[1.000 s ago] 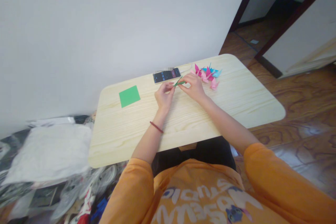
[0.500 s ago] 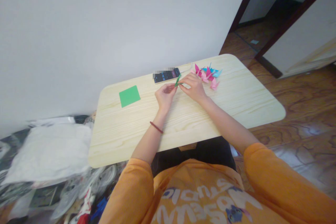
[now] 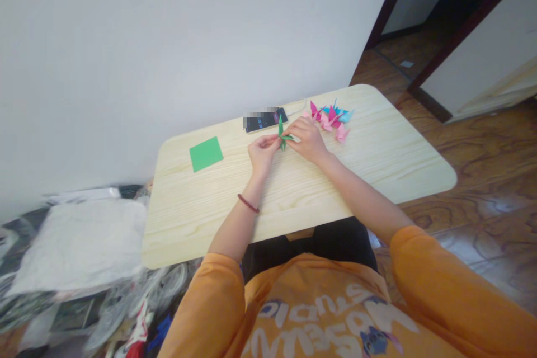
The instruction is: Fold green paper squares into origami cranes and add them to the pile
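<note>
Between my two hands is a small green origami crane (image 3: 281,127), with narrow points sticking out upward, downward and to the right. My left hand (image 3: 263,152) pinches it from the left with thumb and fingers. From the right, my right hand (image 3: 308,139) also pinches it, fingers bent over the paper. Just beyond my right hand lie several folded paper cranes (image 3: 333,118) in pink, magenta and blue. A flat stack of green square paper (image 3: 206,154) rests to the left of my left hand.
Behind my hands a phone (image 3: 265,121) lies near the back edge, with a white cable (image 3: 304,104) running from it. The pale wooden table (image 3: 201,212) stands against a white wall. A white cushion (image 3: 84,246) and clutter are at the lower left.
The green paper has turned and spread, so more of its points show now. Both hands stay in nearly the same place, still holding it.
</note>
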Action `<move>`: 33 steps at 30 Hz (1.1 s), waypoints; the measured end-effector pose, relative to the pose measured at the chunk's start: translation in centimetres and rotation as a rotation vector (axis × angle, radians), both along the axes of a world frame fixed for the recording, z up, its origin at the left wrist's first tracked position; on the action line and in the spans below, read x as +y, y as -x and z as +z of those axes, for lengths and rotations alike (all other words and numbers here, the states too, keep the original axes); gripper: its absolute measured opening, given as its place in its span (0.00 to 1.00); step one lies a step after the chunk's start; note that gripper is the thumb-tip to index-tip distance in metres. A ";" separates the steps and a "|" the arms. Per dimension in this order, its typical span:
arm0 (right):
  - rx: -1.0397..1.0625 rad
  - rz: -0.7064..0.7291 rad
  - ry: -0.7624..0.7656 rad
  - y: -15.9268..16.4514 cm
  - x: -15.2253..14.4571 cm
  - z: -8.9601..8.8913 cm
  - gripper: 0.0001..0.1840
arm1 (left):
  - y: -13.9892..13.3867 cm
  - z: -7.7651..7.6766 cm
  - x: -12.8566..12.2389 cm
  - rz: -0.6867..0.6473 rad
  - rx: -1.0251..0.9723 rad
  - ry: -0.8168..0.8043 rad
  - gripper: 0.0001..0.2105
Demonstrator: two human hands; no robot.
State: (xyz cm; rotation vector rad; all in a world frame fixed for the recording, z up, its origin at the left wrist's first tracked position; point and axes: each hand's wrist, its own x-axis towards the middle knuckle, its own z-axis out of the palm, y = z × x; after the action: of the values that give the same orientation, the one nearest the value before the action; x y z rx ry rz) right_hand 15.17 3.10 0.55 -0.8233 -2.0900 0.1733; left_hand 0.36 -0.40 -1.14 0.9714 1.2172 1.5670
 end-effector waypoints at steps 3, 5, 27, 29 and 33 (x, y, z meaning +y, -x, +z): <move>-0.010 0.018 0.017 0.1 0.1 -0.2 0.06 | 0.1 0.0 0.1 -0.017 -0.105 0.066 0.16; -0.013 0.033 0.033 0.1 0.2 -0.4 0.07 | 0.2 0.1 0.2 -0.029 -0.153 0.090 0.17; 0.027 0.016 0.049 0.6 0.0 -0.4 0.14 | 1.5 -0.6 1.3 -0.126 -0.196 0.084 0.10; 0.123 0.022 0.099 0.5 0.1 -0.2 0.11 | 1.5 -0.6 1.3 -0.107 -0.177 0.075 0.12; 0.349 0.008 0.248 0.4 0.1 0.0 0.08 | 1.3 -0.4 1.0 -0.086 -0.075 0.016 0.17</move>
State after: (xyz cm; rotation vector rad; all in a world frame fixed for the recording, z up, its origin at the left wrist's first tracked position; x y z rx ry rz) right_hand 14.72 3.25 0.55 -0.8615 -1.7632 0.5495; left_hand -0.93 0.56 -1.54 0.9340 1.1201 1.5114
